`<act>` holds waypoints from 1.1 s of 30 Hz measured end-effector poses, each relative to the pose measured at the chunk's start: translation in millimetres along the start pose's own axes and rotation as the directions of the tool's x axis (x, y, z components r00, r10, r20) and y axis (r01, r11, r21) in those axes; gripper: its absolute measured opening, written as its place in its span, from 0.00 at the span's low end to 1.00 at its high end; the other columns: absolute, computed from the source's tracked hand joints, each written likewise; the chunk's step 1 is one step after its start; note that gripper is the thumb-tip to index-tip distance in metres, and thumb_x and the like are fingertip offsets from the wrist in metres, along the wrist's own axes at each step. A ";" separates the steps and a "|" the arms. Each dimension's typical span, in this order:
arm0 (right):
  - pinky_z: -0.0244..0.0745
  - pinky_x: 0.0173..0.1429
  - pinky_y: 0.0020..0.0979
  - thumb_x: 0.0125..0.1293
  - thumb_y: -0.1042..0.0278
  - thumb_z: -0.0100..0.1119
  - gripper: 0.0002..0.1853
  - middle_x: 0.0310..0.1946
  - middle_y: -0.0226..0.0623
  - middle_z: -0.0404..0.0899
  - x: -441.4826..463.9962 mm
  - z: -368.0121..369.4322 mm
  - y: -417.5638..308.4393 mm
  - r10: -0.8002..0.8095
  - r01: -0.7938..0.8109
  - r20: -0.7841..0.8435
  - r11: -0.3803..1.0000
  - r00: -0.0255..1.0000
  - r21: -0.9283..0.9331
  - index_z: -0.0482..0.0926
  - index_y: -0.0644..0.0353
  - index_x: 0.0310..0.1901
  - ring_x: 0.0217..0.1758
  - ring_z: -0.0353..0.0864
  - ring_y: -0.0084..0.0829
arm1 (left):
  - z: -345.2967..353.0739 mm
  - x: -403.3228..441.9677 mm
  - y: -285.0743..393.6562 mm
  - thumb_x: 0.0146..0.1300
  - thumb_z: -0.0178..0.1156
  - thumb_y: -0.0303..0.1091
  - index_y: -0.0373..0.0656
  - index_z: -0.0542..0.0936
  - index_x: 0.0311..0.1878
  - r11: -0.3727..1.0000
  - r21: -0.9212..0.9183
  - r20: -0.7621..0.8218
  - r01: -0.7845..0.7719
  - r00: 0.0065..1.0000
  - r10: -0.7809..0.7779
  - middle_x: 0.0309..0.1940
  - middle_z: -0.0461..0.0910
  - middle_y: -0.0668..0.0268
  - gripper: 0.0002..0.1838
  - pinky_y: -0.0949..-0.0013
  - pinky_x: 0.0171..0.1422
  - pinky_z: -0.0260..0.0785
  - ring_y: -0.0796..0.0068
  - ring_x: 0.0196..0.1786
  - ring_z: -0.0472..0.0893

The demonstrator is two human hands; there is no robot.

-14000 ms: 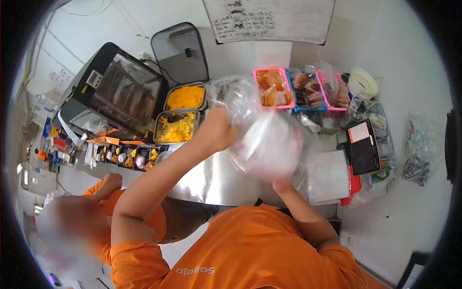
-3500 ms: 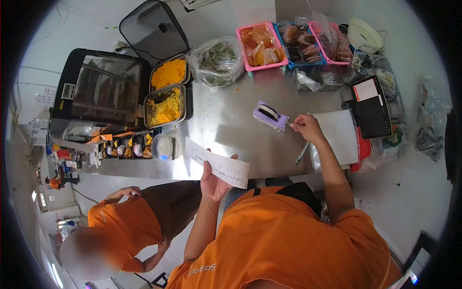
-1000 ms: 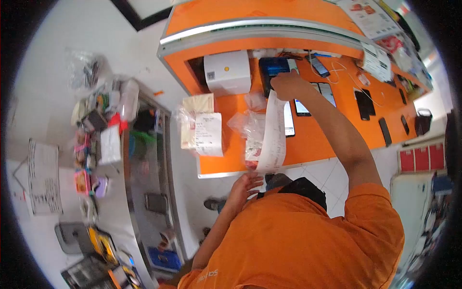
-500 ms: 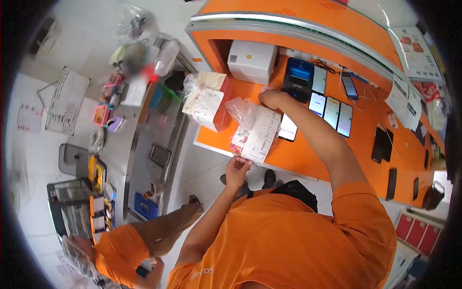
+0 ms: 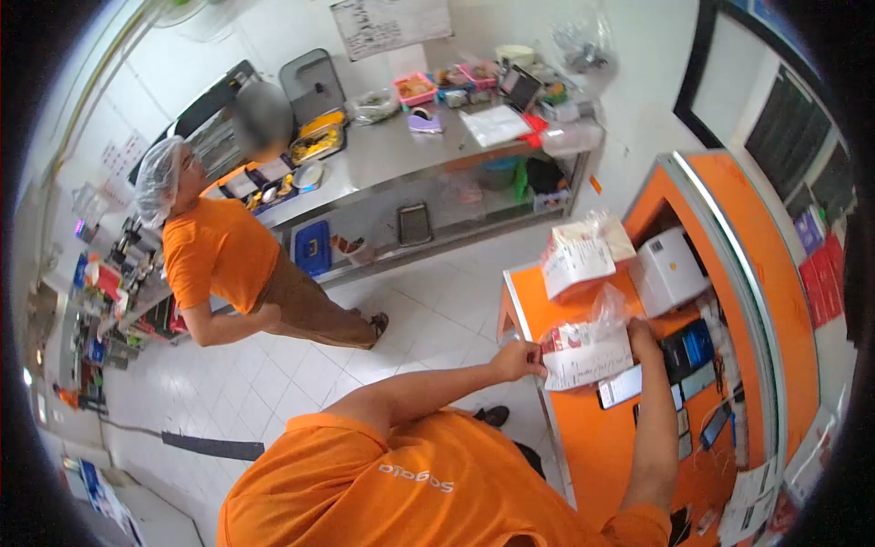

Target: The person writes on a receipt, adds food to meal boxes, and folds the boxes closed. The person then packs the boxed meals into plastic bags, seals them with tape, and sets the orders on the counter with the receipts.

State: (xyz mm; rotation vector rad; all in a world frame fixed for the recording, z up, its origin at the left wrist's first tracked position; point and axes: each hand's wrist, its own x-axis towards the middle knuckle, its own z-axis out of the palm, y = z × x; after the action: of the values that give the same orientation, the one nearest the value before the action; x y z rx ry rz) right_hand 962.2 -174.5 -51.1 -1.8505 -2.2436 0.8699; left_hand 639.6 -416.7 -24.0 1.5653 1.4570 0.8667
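A clear plastic bag [image 5: 609,308] with a red-and-white package inside lies on the orange counter in front of me. Across its near side is a long white printed receipt [image 5: 588,366]. My left hand [image 5: 521,361] is closed at the receipt's left end, thumb and fingers pinched together on its edge. At the opposite end, my right hand [image 5: 642,339] is curled against the bag and receipt; its fingertips are hidden. Just beyond stands a second bagged package [image 5: 576,260] with a white printed slip on it.
A white label printer [image 5: 670,271], a dark card terminal [image 5: 687,350] and several phones [image 5: 622,387] sit on the orange counter [image 5: 529,292]. A co-worker [image 5: 223,251] in an orange shirt and hair net stands left, near a steel table [image 5: 401,155] holding trays and baskets.
My view has swung left, bringing more of the co-worker and steel table into sight. Both hands stay at the two ends of the receipt on the bag.
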 end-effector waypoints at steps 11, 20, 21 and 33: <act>0.83 0.53 0.49 0.59 0.58 0.74 0.19 0.37 0.55 0.88 -129.1 -179.9 -235.7 -0.321 0.347 0.147 0.756 0.936 -0.555 0.85 0.65 0.44 0.45 0.89 0.56 | -57.4 -82.8 322.6 0.65 0.70 0.34 0.39 0.82 0.40 0.422 -0.592 -0.050 -0.687 0.553 0.832 0.31 0.83 0.60 0.10 0.60 0.42 0.74 0.64 0.35 0.82; 0.80 0.46 0.39 0.62 0.53 0.77 0.23 0.34 0.45 0.87 -195.5 -133.6 -452.1 -0.596 0.777 0.538 0.596 0.597 -0.201 0.83 0.62 0.49 0.39 0.88 0.43 | -90.4 -167.9 328.9 0.72 0.67 0.40 0.35 0.81 0.48 0.269 -0.940 0.168 -0.210 0.401 0.901 0.34 0.83 0.59 0.16 0.63 0.40 0.74 0.68 0.36 0.81; 0.80 0.44 0.36 0.62 0.52 0.78 0.23 0.32 0.42 0.87 -186.7 -114.2 -464.9 -0.616 0.815 0.587 0.563 0.525 -0.138 0.84 0.61 0.48 0.36 0.88 0.39 | -100.8 -184.9 321.4 0.73 0.67 0.41 0.34 0.81 0.49 0.276 -0.945 0.180 -0.177 0.421 0.889 0.34 0.83 0.59 0.17 0.63 0.40 0.73 0.68 0.36 0.81; 0.78 0.56 0.35 0.71 0.48 0.70 0.24 0.44 0.37 0.89 -248.1 212.0 -588.0 -0.509 0.785 0.860 0.544 0.028 0.297 0.81 0.56 0.58 0.49 0.86 0.31 | -317.3 -530.4 183.6 0.69 0.72 0.50 0.44 0.84 0.39 0.572 -0.565 -0.119 -0.595 0.744 0.657 0.51 0.81 0.54 0.17 0.61 0.53 0.73 0.55 0.48 0.80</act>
State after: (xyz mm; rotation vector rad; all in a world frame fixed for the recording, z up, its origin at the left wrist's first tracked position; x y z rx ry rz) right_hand 424.1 -536.8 126.2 0.2084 -3.3971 1.5708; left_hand 384.7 -911.4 301.5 1.6056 0.4152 1.4508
